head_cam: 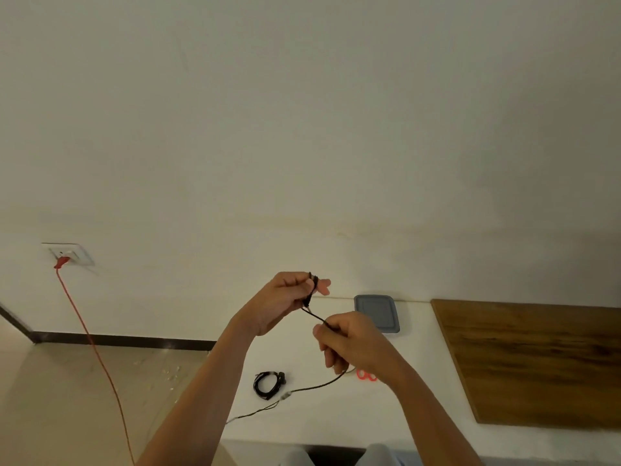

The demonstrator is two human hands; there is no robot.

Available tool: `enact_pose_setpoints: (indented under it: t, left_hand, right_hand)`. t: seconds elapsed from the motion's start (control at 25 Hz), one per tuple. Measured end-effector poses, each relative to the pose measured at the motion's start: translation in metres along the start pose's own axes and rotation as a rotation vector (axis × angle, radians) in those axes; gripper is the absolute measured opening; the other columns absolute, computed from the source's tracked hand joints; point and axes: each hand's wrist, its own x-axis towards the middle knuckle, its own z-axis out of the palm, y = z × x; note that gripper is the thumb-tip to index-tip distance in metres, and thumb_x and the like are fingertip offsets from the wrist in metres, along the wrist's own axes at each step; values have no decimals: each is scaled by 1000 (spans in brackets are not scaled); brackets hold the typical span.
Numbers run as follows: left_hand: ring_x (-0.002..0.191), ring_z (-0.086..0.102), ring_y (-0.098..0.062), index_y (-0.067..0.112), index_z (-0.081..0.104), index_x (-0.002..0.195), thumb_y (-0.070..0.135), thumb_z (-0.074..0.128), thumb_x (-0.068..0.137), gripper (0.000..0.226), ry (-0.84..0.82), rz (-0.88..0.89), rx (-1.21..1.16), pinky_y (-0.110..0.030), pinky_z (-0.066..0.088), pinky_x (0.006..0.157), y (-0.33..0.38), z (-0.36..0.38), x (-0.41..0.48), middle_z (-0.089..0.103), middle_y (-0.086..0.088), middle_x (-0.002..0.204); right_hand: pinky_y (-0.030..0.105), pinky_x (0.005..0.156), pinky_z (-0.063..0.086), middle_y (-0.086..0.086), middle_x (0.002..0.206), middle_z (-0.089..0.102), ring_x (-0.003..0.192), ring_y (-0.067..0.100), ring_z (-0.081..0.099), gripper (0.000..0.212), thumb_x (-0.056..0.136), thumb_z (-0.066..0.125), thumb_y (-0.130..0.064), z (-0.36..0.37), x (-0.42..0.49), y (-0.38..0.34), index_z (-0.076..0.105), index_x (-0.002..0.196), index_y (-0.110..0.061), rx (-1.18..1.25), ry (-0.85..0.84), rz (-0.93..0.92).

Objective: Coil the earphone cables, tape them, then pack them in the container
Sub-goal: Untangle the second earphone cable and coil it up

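My left hand (289,299) is raised above the white table (336,422) and pinches one end of a black earphone cable (314,316) between thumb and fingers. My right hand (346,341), lower and to the right, grips the same cable a short way along. From the right hand the cable hangs down, runs left across the table past a small inline piece (285,395), and trails off the table's left edge. A second black earphone cable (267,384) lies coiled on the table below my left hand. A grey lidded container (378,312) sits at the table's back, against the wall.
Red-handled scissors (366,375) lie on the table, partly hidden behind my right wrist. A brown wooden board (537,361) covers the table's right side. A red cord (97,358) hangs from a wall socket (69,254) at the left, down to the floor.
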Motion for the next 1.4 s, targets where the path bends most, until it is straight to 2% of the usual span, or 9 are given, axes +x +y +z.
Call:
enact_pose_setpoints:
  t: [0.16, 0.36, 0.6, 0.68, 0.8, 0.92, 1.04, 1.24, 1.4]
  left_hand:
    - [83, 53, -20, 15, 75, 86, 10, 47, 100, 32, -74, -88, 68, -39, 44, 84, 3, 8, -2, 63, -13, 90]
    - [112, 64, -32, 5, 72, 94, 10, 45, 100, 29, -184, -157, -52, -52, 50, 95, 5, 12, -6, 70, -18, 112]
    - [116, 58, -45, 6, 70, 89, 17, 48, 95, 25, -276, 15, -413, -56, 52, 88, 15, 20, -5, 68, -22, 114]
    - [119, 56, -44, 6, 69, 88, 17, 47, 96, 25, -251, 85, -509, -56, 52, 89, 16, 19, -3, 64, -24, 121]
    - [123, 55, -41, 6, 70, 89, 18, 46, 97, 27, -145, 152, -585, -53, 52, 93, 15, 16, 2, 60, -24, 128]
    - [123, 56, -36, 7, 72, 95, 17, 45, 96, 29, 22, 153, -515, -50, 52, 95, 9, 12, 6, 62, -18, 129]
    - [121, 58, -29, 9, 71, 101, 15, 43, 100, 29, 117, 89, -283, -47, 49, 97, 1, 9, 5, 67, -9, 123]
    - [91, 62, -22, 6, 71, 97, 11, 42, 102, 31, -11, -11, -61, -49, 47, 95, -4, 13, 0, 69, -8, 94]
    - [112, 65, -27, 6, 72, 98, 10, 40, 102, 33, -81, -94, -99, -50, 47, 97, -2, 16, -5, 73, -11, 104]
  right_hand:
    - [22, 43, 44, 4, 57, 68, 39, 11, 56, 23, 85, 57, -22, -26, -6, -27, 65, 64, -20, 41, 179, -87]
    - [15, 56, 46, -10, 65, 66, 58, 6, 61, 15, 88, 62, -14, -53, 12, -39, 69, 75, -18, -44, 413, -274]
    - [22, 51, 41, 0, 65, 65, 57, 14, 53, 17, 91, 62, -12, -49, 36, -14, 72, 80, -20, 181, 369, -90]
    - [22, 49, 39, 1, 63, 64, 54, 16, 50, 25, 92, 56, -8, -40, 36, -4, 71, 78, -21, 230, 296, -19]
    - [19, 49, 41, -1, 65, 68, 51, 11, 53, 23, 95, 57, -22, -26, 27, 4, 73, 79, -20, 185, 110, 21]
    - [20, 54, 46, 1, 67, 72, 53, 9, 60, 33, 96, 53, -33, -20, 16, 2, 72, 73, -19, 69, -27, 61]
    - [19, 54, 49, 3, 66, 73, 54, 11, 65, 37, 95, 53, -36, -23, 6, -9, 70, 69, -18, 1, -30, 52]
    - [20, 51, 47, 2, 59, 69, 50, 12, 61, 31, 92, 57, -26, -36, 5, -33, 69, 63, -20, 78, 129, -89]
    - [16, 56, 42, -5, 63, 63, 53, 2, 50, 27, 92, 56, -23, -40, 20, -36, 66, 68, -17, 31, 278, -158]
